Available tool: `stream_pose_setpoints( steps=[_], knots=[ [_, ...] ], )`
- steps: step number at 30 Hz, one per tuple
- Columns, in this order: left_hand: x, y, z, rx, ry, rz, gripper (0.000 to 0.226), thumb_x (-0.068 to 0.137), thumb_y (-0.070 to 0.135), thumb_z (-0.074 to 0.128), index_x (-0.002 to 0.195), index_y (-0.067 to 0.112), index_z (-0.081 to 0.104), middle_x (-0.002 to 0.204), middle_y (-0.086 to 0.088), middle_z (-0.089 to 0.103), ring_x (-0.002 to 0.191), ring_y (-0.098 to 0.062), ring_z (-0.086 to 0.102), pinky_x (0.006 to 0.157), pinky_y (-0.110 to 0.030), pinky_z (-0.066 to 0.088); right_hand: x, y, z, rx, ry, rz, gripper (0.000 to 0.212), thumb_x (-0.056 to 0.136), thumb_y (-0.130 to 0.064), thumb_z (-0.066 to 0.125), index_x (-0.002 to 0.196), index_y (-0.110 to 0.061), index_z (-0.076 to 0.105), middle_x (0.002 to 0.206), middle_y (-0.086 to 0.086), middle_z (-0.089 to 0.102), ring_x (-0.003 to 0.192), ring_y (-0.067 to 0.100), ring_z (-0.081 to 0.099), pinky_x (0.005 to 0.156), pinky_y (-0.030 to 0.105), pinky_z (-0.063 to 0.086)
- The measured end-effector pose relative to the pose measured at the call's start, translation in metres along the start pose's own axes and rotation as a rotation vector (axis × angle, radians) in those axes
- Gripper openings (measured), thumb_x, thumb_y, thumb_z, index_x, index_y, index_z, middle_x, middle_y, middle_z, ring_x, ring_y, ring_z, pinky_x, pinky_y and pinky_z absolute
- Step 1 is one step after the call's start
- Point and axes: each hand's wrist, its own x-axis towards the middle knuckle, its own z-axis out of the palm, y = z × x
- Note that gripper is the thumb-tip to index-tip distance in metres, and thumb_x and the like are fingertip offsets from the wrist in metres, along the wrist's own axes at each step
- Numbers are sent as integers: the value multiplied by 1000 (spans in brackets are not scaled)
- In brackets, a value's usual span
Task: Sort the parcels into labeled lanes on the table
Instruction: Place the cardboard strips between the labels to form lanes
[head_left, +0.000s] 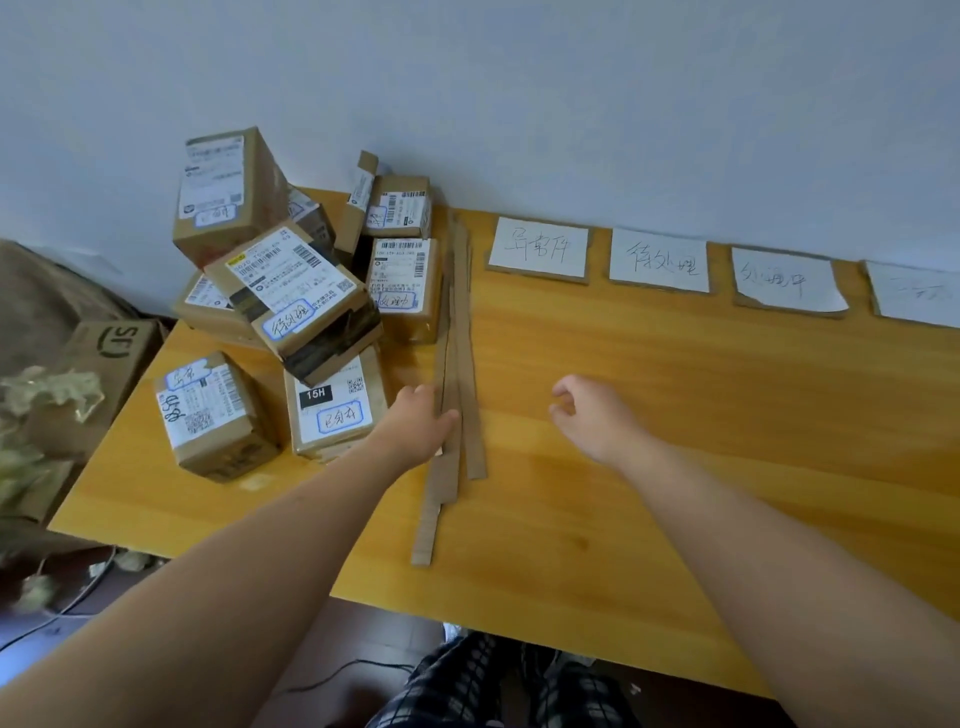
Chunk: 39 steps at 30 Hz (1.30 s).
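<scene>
Several brown cardboard parcels (291, 291) with white shipping labels lie heaped at the table's left end against the wall. Long cardboard strips (457, 364) lie beside the heap, running from the wall toward the front edge. My left hand (415, 421) rests on these strips, next to a parcel marked 15H (332, 405); whether it grips them I cannot tell. My right hand (592, 415) hovers over bare wood right of the strips, fingers loosely curled and apart, holding nothing. White handwritten lane cards (540, 247) (660, 260) (787, 280) lie in a row along the wall.
The yellow wooden table (727, 441) runs rightward, with a fourth card (914, 293) at the frame's right edge. Left of the table, on a lower level, stand a large carton (109, 353) and crumpled packing material (47, 395). Cables lie on the floor.
</scene>
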Motion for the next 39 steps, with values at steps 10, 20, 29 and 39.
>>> stream_pose_setpoints(
  steps=[10,20,29,39],
  knots=[
    [68,24,-5,144,-18,-190,79,92,57,43,142,-3,28,140,-23,33,124,-37,44,93,-45,45,26,-5,13,121,-32,94,31,96,-26,51,125,-16,54,118,5,61,111,24,57,95,42,47],
    [100,21,11,139,83,-196,72,85,48,62,130,-3,40,125,-19,50,111,-33,55,78,-38,49,54,-8,3,28,-93,68,35,96,-25,53,129,-13,52,117,8,61,107,25,57,88,37,47],
    [98,17,7,70,78,-202,50,87,37,60,119,-1,49,111,-17,58,95,-31,62,70,-35,51,56,-22,3,70,-124,48,34,98,-27,50,130,-14,50,117,5,60,106,23,57,84,33,46],
    [92,18,9,102,94,-149,20,94,9,50,108,-2,59,105,-16,64,92,-32,62,69,-32,46,37,-6,18,159,-150,89,29,98,-27,48,124,-16,53,96,-2,56,88,18,55,73,31,44]
  ],
)
